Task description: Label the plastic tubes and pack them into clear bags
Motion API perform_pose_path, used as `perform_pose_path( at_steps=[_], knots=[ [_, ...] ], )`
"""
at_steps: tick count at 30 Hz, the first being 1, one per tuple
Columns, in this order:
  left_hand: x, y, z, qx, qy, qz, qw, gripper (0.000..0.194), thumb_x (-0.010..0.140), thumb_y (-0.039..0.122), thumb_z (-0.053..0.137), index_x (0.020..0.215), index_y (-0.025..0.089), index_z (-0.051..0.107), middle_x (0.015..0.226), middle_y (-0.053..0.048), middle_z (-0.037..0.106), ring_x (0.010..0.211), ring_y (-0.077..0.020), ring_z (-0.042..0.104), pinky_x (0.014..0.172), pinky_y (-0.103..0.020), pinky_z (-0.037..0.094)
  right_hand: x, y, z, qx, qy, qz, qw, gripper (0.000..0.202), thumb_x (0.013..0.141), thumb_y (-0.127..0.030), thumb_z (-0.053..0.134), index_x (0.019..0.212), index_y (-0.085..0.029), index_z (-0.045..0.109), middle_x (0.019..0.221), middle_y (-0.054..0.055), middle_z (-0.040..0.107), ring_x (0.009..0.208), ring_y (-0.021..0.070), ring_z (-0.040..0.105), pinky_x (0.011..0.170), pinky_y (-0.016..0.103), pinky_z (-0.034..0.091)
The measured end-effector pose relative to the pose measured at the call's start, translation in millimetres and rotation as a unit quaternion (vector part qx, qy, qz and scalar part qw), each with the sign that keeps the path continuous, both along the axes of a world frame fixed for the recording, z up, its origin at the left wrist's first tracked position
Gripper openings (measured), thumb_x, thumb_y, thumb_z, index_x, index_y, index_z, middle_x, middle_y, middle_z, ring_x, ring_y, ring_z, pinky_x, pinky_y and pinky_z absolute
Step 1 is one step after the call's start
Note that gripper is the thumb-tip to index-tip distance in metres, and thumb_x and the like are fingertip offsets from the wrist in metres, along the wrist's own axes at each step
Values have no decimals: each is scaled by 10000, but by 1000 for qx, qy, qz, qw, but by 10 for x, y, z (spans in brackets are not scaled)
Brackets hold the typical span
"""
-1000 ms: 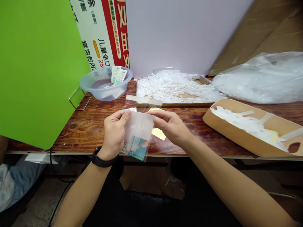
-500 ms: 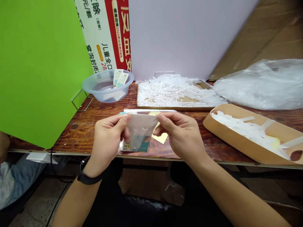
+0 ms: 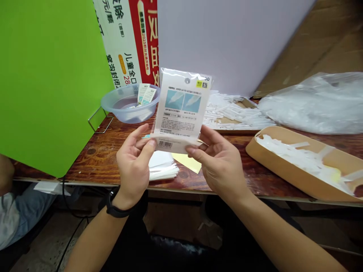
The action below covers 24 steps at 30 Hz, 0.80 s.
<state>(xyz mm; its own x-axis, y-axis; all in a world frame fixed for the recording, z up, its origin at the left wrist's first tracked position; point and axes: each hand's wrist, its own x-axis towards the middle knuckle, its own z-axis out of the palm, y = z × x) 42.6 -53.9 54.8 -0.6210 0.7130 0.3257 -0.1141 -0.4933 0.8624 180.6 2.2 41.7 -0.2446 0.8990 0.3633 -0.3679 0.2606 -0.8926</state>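
Note:
A clear plastic packet with a printed card (image 3: 181, 109) stands upright between my two hands, its lower edge toward me. My left hand (image 3: 136, 162) grips the lower left corner, thumb in front and fingers behind. At the lower right corner, my right hand (image 3: 219, 162) pinches it the same way. The card's face shows two blue pictures, small text, a hang hole near the top and a barcode at the bottom. Beneath the packet, a stack of white cards (image 3: 163, 168) lies on the table, and a yellow sheet (image 3: 188, 161) is beside it, partly covered.
A translucent basin (image 3: 113, 104) holding several packets stands at the back left. Behind the packet is a shallow tray (image 3: 227, 131) of clear tubes and small white pieces. To the right are a tan box (image 3: 283, 166) and a large plastic bag (image 3: 312, 102). A green board (image 3: 51, 83) rises at left.
The packet has been swung up from hanging below my fingers to standing above them, and its printed text side now shows. The white stack beneath it has come into view.

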Motion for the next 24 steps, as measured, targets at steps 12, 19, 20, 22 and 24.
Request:
perform_pose_path(
  at_steps=[12, 19, 20, 22, 24],
  knots=[
    [-139, 135, -50, -95, -133, -99, 982, 147, 654, 194, 741, 746, 108, 665, 722, -29, 678, 639, -105, 624, 610, -204, 504, 49, 137, -65, -127, -53, 136, 981, 170, 648, -260, 773, 602, -161, 642, 629, 11, 655, 577, 124, 587, 588, 257, 510],
    [-205, 137, -73, -107, -118, -148, 976, 203, 667, 233, 764, 779, 109, 648, 758, -25, 664, 641, -102, 597, 575, -214, 508, 54, 205, -140, -85, -56, 112, 988, 188, 691, -274, 776, 615, -170, 638, 614, -2, 651, 559, 107, 583, 567, 224, 500],
    [-198, 138, -76, -97, -128, -164, 973, 207, 681, 251, 759, 789, 115, 647, 779, -27, 665, 661, -107, 602, 582, -220, 513, 51, 204, -141, -80, -46, 104, 990, 192, 695, -277, 776, 611, -176, 635, 616, -4, 652, 561, 107, 583, 566, 224, 499],
    [-161, 141, -83, -72, -149, -193, 967, 221, 715, 300, 742, 814, 126, 648, 827, -36, 675, 707, -122, 618, 615, -242, 525, 43, 192, -138, -82, -23, 94, 992, 194, 692, -282, 781, 611, -189, 632, 635, -3, 661, 579, 115, 588, 575, 233, 506],
    [-107, 143, -89, -50, -165, -195, 966, 231, 714, 317, 748, 815, 132, 653, 831, -39, 687, 723, -131, 631, 651, -262, 534, 26, 167, -145, -87, -4, 89, 992, 189, 685, -284, 787, 619, -197, 632, 666, 0, 675, 606, 123, 598, 595, 243, 515]
  ],
)
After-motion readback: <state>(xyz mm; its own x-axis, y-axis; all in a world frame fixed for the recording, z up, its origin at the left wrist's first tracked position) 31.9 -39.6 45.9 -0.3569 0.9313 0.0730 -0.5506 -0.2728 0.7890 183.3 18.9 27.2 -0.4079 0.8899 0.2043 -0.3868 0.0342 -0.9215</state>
